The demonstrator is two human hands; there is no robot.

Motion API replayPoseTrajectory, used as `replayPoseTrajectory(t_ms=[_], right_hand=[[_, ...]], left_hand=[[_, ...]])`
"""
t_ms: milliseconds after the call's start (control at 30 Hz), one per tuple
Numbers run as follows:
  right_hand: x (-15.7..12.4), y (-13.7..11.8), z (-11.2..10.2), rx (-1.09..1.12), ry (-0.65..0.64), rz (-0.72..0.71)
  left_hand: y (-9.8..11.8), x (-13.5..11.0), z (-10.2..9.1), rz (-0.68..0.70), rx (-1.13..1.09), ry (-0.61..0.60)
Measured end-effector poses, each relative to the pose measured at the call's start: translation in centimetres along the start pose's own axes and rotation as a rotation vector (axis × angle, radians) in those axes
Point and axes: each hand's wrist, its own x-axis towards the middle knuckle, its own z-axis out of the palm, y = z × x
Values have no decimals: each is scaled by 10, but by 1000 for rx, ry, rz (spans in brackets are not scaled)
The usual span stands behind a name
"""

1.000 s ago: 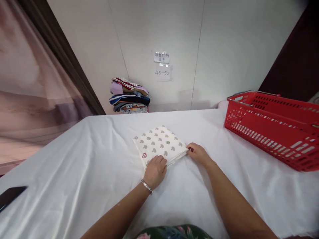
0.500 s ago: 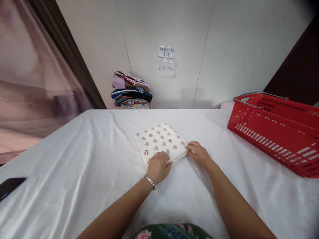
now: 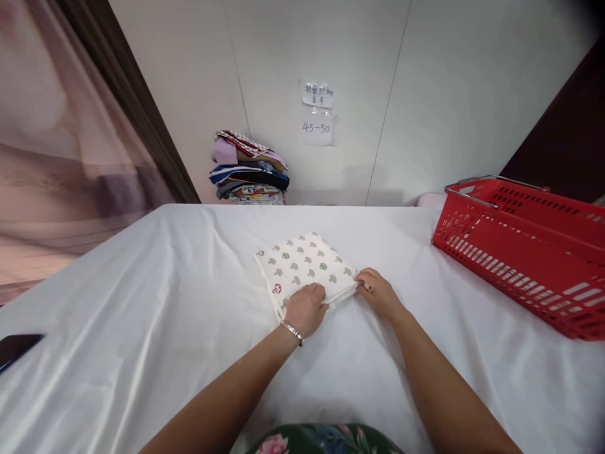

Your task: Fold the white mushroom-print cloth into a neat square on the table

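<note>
A folded white cloth (image 3: pixel 302 261) with grey, green and red mushroom prints lies flat on the white-covered table (image 3: pixel 189 353), turned at a slant. My left hand (image 3: pixel 307 309), a silver bracelet at its wrist, rests on the near edge of the cloth, with the fingers bent over its top and the thumb by the edge. At the cloth's right corner, my right hand (image 3: pixel 375 291) pinches the layered fabric between thumb and fingers. Several layers show along the near edge between the two hands.
On the right stands a red plastic basket (image 3: pixel 520 252) with metal handles. A dark phone (image 3: pixel 19 348) lies at the left edge. Behind the table rises a stack of folded fabrics (image 3: pixel 250 167) against the wall, below paper signs (image 3: pixel 317 110). A pink curtain (image 3: pixel 70 157) hangs at left.
My left hand has slid slightly right and away from me along the cloth's near edge. My right hand keeps its pinch at the corner, and the cloth lies nearly as before.
</note>
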Motion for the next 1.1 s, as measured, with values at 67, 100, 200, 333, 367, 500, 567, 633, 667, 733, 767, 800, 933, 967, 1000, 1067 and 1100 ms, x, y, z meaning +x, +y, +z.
replayPoseTrajectory(t_ms=[67,100,200,333,367,500,567,633,667,733,767,800,933,967,1000,1067,1100], right_hand=[[0,0,0,9,-3,9],[-1,1,1,13,-4,13],[-1,1,2,20,-1,19],[0,3,3,32,11,16],[0,3,3,36,12,17],[-1,4,2,40,4,27],[-1,5,2,29,4,22],[0,4,1,4,7,11],[0,3,0,-13,7,2],[1,0,-3,-46,5,-26],[2,-3,-4,-61,3,-45],[2,-5,-5,-73,-1,-67],[5,-12,-7,-82,-31,-144],[5,-12,-6,-77,-38,-153],[5,-11,-5,-70,-38,-155],[5,-9,-3,-56,-27,-146],[5,-7,-2,-49,-19,-139]], left_hand=[[-1,1,0,-3,-40,3],[-1,1,1,-1,-56,9],[-2,0,1,24,-81,40],[-2,-4,3,59,-40,79],[-2,-5,4,65,-23,88],[-3,-7,5,85,21,107],[-3,-7,5,89,28,96],[-3,-7,5,87,27,78],[-3,-7,4,87,26,72],[-3,-6,5,87,23,66],[-3,-6,5,88,21,66],[-3,-6,6,89,20,68],[-4,-7,7,97,25,92],[-4,-7,7,100,28,98],[-4,-7,7,103,29,103],[-3,-7,7,108,23,106],[-3,-7,7,109,17,105]])
